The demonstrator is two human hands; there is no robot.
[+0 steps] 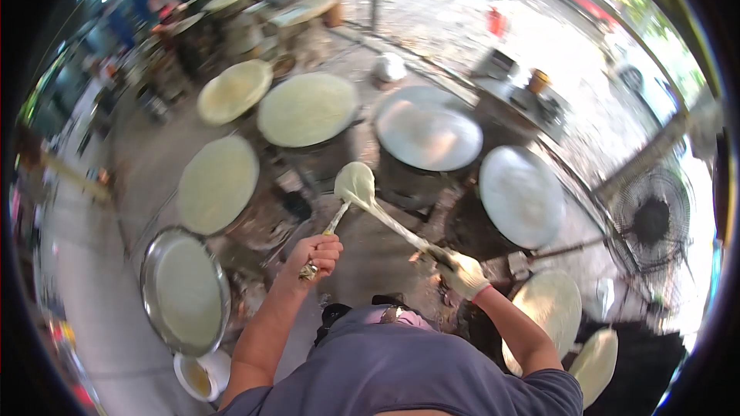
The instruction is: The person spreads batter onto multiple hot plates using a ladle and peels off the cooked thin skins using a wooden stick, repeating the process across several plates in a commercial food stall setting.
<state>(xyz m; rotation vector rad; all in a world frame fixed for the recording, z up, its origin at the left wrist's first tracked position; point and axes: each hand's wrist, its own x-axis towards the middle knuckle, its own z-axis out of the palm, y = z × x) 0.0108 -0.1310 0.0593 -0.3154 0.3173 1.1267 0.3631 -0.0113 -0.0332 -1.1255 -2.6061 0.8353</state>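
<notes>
My left hand [317, 253] is shut on the thin metal handle of a ladle [354, 183], whose round bowl is coated in pale batter and held up over the gap between the pans. My right hand [465, 273], in a batter-smeared glove, grips a long batter-coated stick [393, 225] whose far end meets the ladle bowl. Just beyond the ladle lie a round griddle [307, 108] covered with pale batter and a grey griddle [428, 129] with a thin whitish film.
More round griddles ring me: pale ones [218, 183] [233, 91] at left, a grey one [523, 195] at right. A metal tray [185, 289] and a small bowl [196, 376] sit lower left. Pale discs [551, 308] and a floor fan [651, 219] stand right.
</notes>
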